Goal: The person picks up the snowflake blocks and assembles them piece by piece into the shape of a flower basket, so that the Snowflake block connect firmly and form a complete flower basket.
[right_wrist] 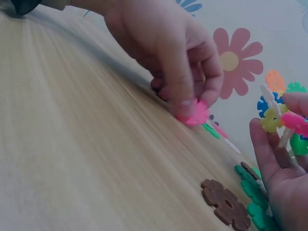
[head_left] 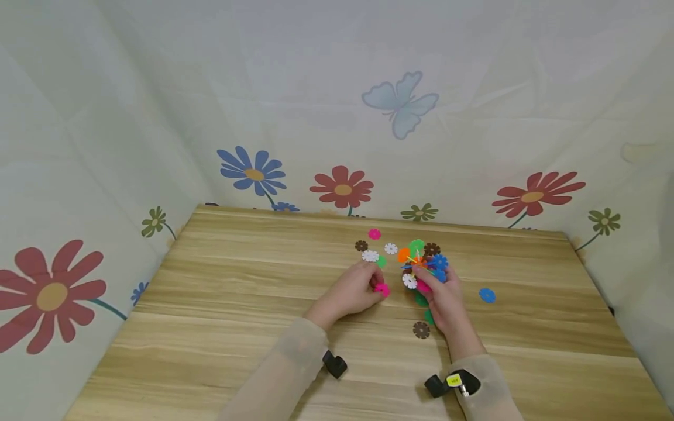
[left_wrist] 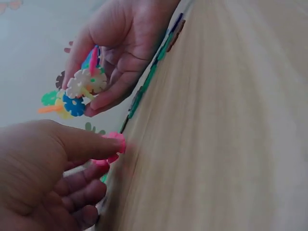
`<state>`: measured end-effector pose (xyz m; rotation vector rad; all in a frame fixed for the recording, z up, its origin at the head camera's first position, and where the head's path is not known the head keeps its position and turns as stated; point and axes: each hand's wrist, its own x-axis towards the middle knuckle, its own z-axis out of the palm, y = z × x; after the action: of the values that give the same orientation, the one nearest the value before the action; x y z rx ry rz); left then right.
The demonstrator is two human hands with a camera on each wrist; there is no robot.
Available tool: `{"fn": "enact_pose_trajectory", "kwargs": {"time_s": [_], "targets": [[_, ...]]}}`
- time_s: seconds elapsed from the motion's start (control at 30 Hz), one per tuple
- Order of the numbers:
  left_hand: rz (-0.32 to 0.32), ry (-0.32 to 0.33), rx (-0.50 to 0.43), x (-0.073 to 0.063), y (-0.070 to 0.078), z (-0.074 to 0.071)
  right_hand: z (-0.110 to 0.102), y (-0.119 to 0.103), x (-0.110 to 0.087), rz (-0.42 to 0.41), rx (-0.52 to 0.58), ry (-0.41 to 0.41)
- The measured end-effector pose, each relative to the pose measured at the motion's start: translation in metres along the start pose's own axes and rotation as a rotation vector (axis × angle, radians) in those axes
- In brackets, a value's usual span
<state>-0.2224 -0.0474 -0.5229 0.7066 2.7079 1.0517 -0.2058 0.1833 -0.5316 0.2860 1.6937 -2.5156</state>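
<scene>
My left hand (head_left: 358,289) pinches a pink flower-shaped disc (right_wrist: 197,113) between thumb and fingertips, low over the wooden table. To its right, my right hand (head_left: 444,295) holds a cluster of interlocked flower discs (left_wrist: 86,86) in white, blue, yellow, orange, pink and green. The thumb lies over the cluster and the fingers curl below it. In the right wrist view a yellow disc (right_wrist: 272,120) and an orange disc (right_wrist: 275,80) stick out from the cluster. Part of the cluster is hidden by the right hand.
Loose discs lie around the hands on the table (head_left: 237,292): a brown one (head_left: 421,330) in front, a blue one (head_left: 487,295) at right, white (head_left: 391,249), brown (head_left: 361,245) and pink (head_left: 374,234) ones behind. A flower-printed curtain (head_left: 295,105) stands beyond the back edge.
</scene>
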Motion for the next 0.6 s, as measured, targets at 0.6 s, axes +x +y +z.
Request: {"fn": "enact_pose_trajectory", "kwargs": {"time_s": [0.6], "targets": [[-0.069, 0.291, -0.526, -0.002, 0.028, -0.009, 0.013, 0.006, -0.002, -0.025, -0.015, -0.017]]}}
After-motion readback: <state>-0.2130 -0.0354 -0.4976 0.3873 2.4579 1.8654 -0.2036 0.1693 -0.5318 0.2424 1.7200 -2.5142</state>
